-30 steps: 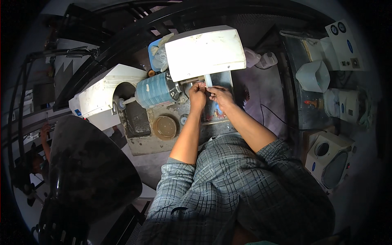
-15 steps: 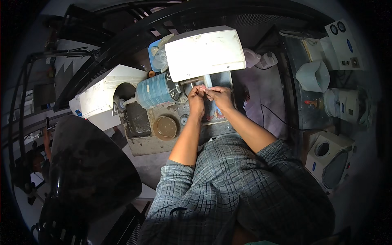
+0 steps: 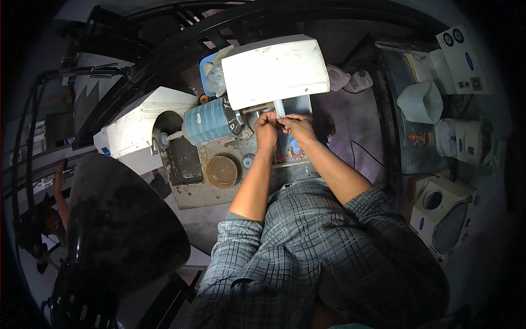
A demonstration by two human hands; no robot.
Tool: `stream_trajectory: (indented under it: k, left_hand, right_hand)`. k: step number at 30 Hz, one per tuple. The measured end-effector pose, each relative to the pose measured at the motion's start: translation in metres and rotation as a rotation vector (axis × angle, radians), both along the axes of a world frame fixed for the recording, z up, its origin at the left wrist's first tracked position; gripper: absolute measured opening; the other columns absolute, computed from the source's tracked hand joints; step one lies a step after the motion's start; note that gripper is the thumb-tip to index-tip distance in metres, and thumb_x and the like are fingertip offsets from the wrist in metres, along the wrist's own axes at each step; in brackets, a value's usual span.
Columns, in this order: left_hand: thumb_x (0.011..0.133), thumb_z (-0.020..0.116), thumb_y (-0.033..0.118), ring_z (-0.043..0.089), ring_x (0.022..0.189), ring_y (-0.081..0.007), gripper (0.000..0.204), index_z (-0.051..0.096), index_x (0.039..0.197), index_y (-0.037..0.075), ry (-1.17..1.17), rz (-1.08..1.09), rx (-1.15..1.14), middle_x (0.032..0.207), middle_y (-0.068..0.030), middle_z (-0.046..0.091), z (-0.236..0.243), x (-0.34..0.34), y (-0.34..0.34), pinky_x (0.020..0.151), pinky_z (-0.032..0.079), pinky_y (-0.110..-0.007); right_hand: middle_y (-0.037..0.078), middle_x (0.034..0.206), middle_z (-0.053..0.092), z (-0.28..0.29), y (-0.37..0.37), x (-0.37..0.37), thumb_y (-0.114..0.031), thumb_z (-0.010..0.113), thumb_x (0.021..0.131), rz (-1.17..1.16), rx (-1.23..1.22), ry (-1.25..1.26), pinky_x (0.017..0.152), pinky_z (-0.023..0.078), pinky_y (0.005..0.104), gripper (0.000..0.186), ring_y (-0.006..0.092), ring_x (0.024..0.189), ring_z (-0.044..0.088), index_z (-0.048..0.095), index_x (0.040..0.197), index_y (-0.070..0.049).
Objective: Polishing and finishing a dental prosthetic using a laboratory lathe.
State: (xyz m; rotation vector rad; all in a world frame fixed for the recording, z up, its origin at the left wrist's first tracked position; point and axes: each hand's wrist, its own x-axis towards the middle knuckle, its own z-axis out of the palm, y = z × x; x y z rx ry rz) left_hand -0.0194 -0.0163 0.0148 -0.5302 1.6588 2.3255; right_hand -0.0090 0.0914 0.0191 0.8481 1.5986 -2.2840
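Head view: clock positions are read from the small pink piece (image 3: 274,115), with 12 o'clock pointing away from me. My left hand (image 3: 266,133) sits at 7 o'clock; its thumb and fingertips are closed narrowly on the piece, which lies at their tips. My right hand (image 3: 299,129) approaches from 4 o'clock, its fingertips drawn together on the near side of the same piece. Most of the piece is covered by my fingers, so its outline cannot be told.

Just beside the fingertips, at 1 o'clock, stands a pale upright strip (image 3: 280,108); whether the piece touches it, I cannot tell. A metal spindle (image 3: 256,109) lies at 10 o'clock and leads to the blue cylindrical motor (image 3: 211,122) at 9 o'clock. A white cover (image 3: 276,68) occupies 12 o'clock. Located at 7 o'clock: a small toothed wheel (image 3: 247,160) and, farther out, a round tan bowl (image 3: 221,171)
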Motion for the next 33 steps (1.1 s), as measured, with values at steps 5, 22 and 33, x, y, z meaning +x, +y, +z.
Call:
stream_trajectory:
  k: [5,22,33]
  left_hand:
    - [0.091,0.046,0.006,0.048,0.064,-0.0076,0.015,0.057,0.083,0.002,0.091,-0.024,-0.067,0.074,-0.0002,0.056,-0.004,-0.004,-0.006,0.061,0.038,-0.022]
    - [0.091,0.046,0.006,0.044,0.066,-0.0072,0.017,0.056,0.078,0.002,0.166,-0.075,-0.283,0.072,0.0003,0.053,0.018,-0.004,-0.006,0.061,0.037,-0.022]
    - [0.091,0.046,0.005,0.045,0.064,-0.0077,0.017,0.055,0.077,0.001,0.116,-0.099,-0.314,0.070,-0.0001,0.053,0.036,-0.004,-0.006,0.059,0.038,-0.023]
  right_hand:
    - [0.004,0.071,0.061,-0.002,-0.007,0.005,-0.008,0.073,0.072,-0.020,-0.087,-0.038,0.050,0.047,0.0213,0.017,0.0084,0.058,0.053,0.065,0.082,0.002]
    - [-0.002,0.071,0.058,0.005,-0.016,0.010,-0.008,0.073,0.071,-0.179,-0.388,-0.119,0.057,0.043,0.0245,0.012,0.0076,0.061,0.050,0.063,0.077,-0.008]
    - [-0.001,0.080,0.061,0.009,-0.017,0.010,-0.007,0.067,0.077,-0.153,-0.493,-0.148,0.067,0.045,0.0256,0.011,0.0082,0.069,0.052,0.063,0.087,-0.007]
